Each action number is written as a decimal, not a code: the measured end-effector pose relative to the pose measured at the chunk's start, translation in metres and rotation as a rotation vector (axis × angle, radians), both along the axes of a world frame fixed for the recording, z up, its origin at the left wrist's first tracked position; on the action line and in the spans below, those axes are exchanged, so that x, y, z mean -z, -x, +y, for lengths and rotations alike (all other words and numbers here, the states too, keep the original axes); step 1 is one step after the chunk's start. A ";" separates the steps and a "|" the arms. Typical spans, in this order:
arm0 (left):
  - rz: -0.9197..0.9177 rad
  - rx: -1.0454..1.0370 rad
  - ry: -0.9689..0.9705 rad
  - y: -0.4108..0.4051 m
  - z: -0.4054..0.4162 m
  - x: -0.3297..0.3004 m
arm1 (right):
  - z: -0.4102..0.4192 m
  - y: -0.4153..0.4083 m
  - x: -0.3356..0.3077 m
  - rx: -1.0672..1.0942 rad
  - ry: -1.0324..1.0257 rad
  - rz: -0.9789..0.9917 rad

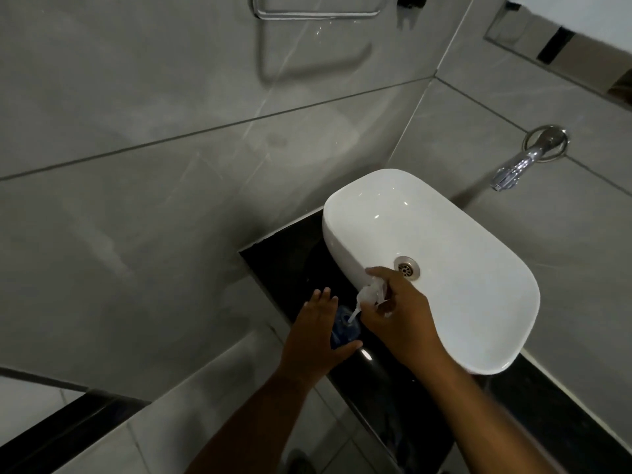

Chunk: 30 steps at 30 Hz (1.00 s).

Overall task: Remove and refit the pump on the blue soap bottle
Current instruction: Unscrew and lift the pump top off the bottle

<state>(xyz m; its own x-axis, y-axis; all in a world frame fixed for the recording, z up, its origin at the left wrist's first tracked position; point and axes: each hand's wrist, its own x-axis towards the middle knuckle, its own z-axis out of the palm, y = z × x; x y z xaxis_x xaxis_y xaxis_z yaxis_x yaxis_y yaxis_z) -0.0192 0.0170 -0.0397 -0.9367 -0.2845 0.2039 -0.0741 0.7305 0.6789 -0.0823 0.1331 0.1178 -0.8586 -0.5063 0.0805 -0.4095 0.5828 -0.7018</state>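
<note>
Fingers [323,297] of the left hand [314,331] were wrapped round the blue soap bottle [343,328], the four of them spread on its 9 o'clock side and the thumb pressed along its 6 o'clock edge, so the bottle was gripped and steadied where it stood on the black desk [294,268]. Seen from above, the bottle showed its open neck, and it sat just beside the white basin [478,302], at the basin's 8 o'clock. At 1 o'clock of the bottle, the right hand [400,319] was closed on the white pump [371,292], holding its head between thumb and curled fingers. The pump was tilted, its thin dip tube slanting down toward 7 o'clock, with the tube's tip at or just inside the bottle's neck; whether it touched the rim could not be told. The right hand hung over the basin's near wall, close to the metal drain [407,267]. Farther to the right, at 2 o'clock of the basin, a chrome tap [516,165] jutted from the grey tiled wall [136,165], well apart from both hands.
</note>
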 end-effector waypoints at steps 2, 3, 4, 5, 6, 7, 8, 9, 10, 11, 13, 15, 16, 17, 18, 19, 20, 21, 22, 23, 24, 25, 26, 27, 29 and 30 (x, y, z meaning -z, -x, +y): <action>-0.008 0.003 -0.016 0.000 -0.001 0.000 | -0.001 -0.002 0.006 -0.047 -0.074 -0.030; -0.015 0.007 -0.021 0.000 0.000 0.000 | -0.002 -0.002 0.007 -0.064 -0.107 -0.050; -0.013 0.010 -0.024 -0.001 0.000 0.000 | -0.003 -0.003 0.007 -0.074 -0.139 -0.074; -0.005 0.013 -0.027 -0.001 0.001 0.000 | -0.005 -0.004 0.006 -0.082 -0.174 -0.097; 0.003 0.016 -0.030 -0.002 0.001 0.000 | -0.007 -0.005 0.004 -0.094 -0.213 -0.114; 0.014 0.018 -0.037 -0.003 0.001 -0.001 | -0.010 -0.004 0.000 -0.114 -0.257 -0.132; 0.034 0.021 -0.051 -0.003 0.001 -0.002 | -0.013 -0.003 -0.003 -0.143 -0.312 -0.149; 0.061 0.024 -0.068 -0.004 0.001 -0.002 | -0.016 -0.001 -0.006 -0.184 -0.386 -0.158; 0.087 0.025 -0.082 -0.005 0.001 -0.002 | -0.020 0.000 -0.009 -0.235 -0.481 -0.149; 0.107 0.024 -0.087 -0.006 0.001 -0.002 | -0.024 0.002 -0.011 -0.289 -0.578 -0.127; 0.128 0.025 -0.069 -0.006 0.002 -0.001 | -0.033 0.004 -0.014 -0.332 -0.713 -0.109; 0.127 0.030 -0.049 -0.006 0.002 0.001 | -0.037 0.005 -0.012 -0.321 -0.780 -0.097; 0.122 0.030 -0.045 -0.006 0.002 0.001 | -0.037 0.006 -0.011 -0.316 -0.788 -0.084; 0.117 0.030 -0.045 -0.006 0.001 0.001 | -0.036 0.006 -0.010 -0.315 -0.778 -0.074; 0.114 0.029 -0.045 -0.006 0.001 0.000 | -0.032 0.006 -0.008 -0.322 -0.751 -0.063; 0.114 0.027 -0.043 -0.005 0.000 0.000 | -0.028 0.007 -0.006 -0.339 -0.715 -0.053; 0.117 0.024 -0.036 -0.005 0.000 0.000 | -0.025 0.008 -0.005 -0.361 -0.681 -0.043; 0.119 0.021 -0.030 -0.004 0.000 0.000 | -0.023 0.009 -0.003 -0.385 -0.660 -0.032; 0.117 0.018 -0.029 -0.004 -0.001 0.000 | -0.022 0.010 -0.002 -0.404 -0.651 -0.023; 0.111 0.016 -0.036 -0.005 -0.001 0.000 | -0.023 0.010 0.000 -0.424 -0.655 -0.014; 0.102 0.014 -0.047 -0.005 -0.001 -0.001 | -0.024 0.010 0.001 -0.446 -0.668 0.000; 0.095 0.012 -0.055 -0.005 -0.001 -0.001 | -0.025 0.010 0.003 -0.468 -0.687 0.013; 0.093 0.012 -0.057 -0.005 -0.001 -0.001 | -0.026 0.009 0.004 -0.485 -0.704 0.020; 0.095 0.011 -0.059 -0.006 0.000 -0.001 | -0.028 0.009 0.004 -0.490 -0.717 0.016; 0.096 0.007 -0.069 -0.006 0.001 0.001 | -0.032 0.011 0.004 -0.472 -0.746 -0.006; 0.096 0.005 -0.070 -0.006 0.000 0.002 | -0.035 0.013 0.004 -0.459 -0.767 -0.011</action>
<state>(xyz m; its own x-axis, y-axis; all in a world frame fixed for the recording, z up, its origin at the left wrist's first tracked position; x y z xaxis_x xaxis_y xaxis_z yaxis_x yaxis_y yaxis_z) -0.0134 0.0175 -0.0417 -0.9153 -0.2964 0.2726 -0.0027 0.6814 0.7319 -0.0953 0.0976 0.1139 -0.5569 -0.7111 -0.4292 -0.7133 0.6742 -0.1914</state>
